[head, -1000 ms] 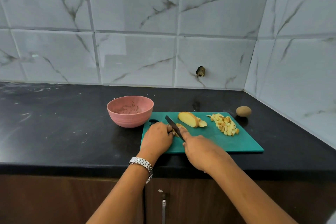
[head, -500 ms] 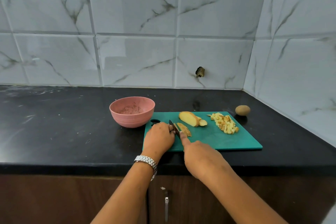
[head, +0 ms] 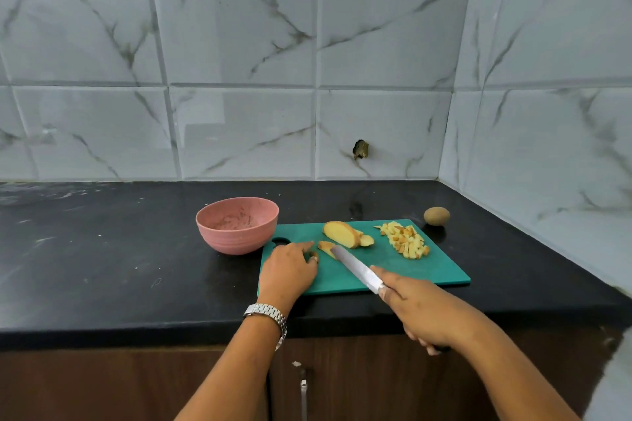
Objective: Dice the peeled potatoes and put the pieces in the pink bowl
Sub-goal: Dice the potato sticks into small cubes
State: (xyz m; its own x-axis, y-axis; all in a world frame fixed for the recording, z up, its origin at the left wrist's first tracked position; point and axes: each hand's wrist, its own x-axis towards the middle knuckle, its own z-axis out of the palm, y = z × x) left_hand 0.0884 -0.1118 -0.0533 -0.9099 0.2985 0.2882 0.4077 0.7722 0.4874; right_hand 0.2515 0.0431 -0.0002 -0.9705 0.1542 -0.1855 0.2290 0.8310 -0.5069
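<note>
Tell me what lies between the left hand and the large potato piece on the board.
In the head view, a small potato slice lies there, the tip of the knife against it.

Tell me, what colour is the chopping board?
The chopping board is teal green, seen best in the head view.

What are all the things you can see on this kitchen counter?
pink bowl: one, pink, on the counter left of the board
cutting board: one, green, on the black counter
potato chunk: one, yellow, far middle of the board
potato slices: a few, yellow, at the knife tip
diced pieces: one pile, yellow, far right of the board
round thing: one, brown, maybe an unpeeled potato, beyond the board's right corner
knife: one, silver blade, over the board
watch: one, silver, left wrist
left hand: rests on the board
right hand: grips the knife
</note>
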